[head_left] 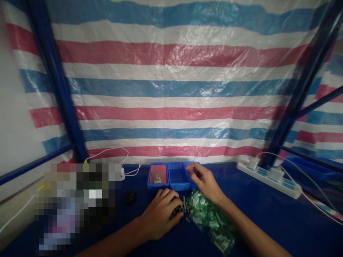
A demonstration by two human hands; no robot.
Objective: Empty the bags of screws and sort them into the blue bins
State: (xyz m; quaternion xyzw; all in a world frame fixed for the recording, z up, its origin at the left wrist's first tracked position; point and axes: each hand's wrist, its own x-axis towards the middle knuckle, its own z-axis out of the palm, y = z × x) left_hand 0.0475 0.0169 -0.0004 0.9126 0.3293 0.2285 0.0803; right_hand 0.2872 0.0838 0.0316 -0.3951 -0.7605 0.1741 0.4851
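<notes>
Our left hand (163,214) lies low on the table, its fingers loosely curled and its thumb apart from the forefinger, with dark metal pieces showing in the gap. Our right hand (205,180) hangs at the right-hand blue tray (195,185), thumb and forefinger tips close together; there is a tiny glint there, but we cannot tell whether they pinch a piece. The small metal pieces (187,206) (screw-like, though too small to name surely) lie heaped beside and partly under the left fingers, just short of the trays. To handle them well, we judge it best to keep the left palm as a light fence round the heap, to take one piece at a time between fingertip pads, and to hold it low over the tray wall so that it cannot bounce. Under the right forearm lies green-tinted plastic bagging (203,210) with silvery parts inside. Counting outward, we have two hands and three blue trays in a row: the right one, the middle tray (179,186), and the left tray (158,187), which has one pink lining (158,168) and one small clear packet (158,177). The loose pieces overlap too much to count, and we cannot tell whether the bagging is one bag or two. Farther out are one black mouse (130,197), one white power strip (270,180) with two plugs (276,174), and one striped sheet (171,85) behind.
</notes>
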